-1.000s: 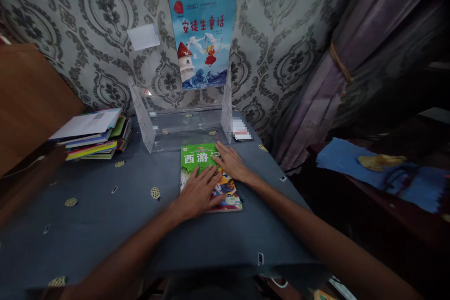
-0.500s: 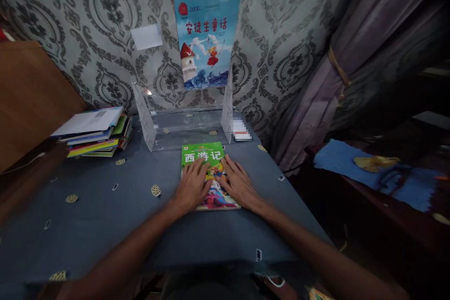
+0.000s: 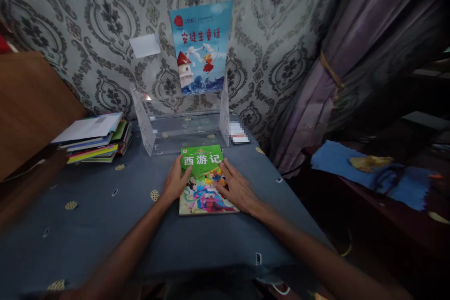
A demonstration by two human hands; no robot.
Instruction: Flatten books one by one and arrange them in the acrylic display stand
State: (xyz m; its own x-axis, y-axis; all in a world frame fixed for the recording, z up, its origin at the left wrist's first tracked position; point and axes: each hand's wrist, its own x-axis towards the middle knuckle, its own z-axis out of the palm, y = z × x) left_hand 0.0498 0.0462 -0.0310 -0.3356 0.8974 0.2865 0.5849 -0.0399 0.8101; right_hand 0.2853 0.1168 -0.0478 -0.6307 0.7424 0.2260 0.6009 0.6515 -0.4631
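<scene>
A book with a green and multicoloured cover [image 3: 206, 192] lies flat on the dark patterned table, its white title characters at the top. Along its left edge rests my left hand [image 3: 175, 182], thumb on the cover and fingers stretched forward beside the edge. My right hand [image 3: 239, 187] lies over the book's right edge with fingers extended and the thumb across the picture. Neither hand is closed round it. Just behind the book stands a clear acrylic rack [image 3: 186, 124], and a blue book [image 3: 202, 51] is upright above it.
A stack of books and papers [image 3: 94, 136] sits at the left, next to a brown wooden panel [image 3: 33, 98]. Behind the rack's right side lies a white item [image 3: 239, 133], blurred out. A purple curtain [image 3: 305, 108] and a blue cloth [image 3: 372, 173] are at the right.
My left hand has slid left from the middle of the cover to its left edge, uncovering the picture. The right hand stays on the right side. The view has shifted slightly.
</scene>
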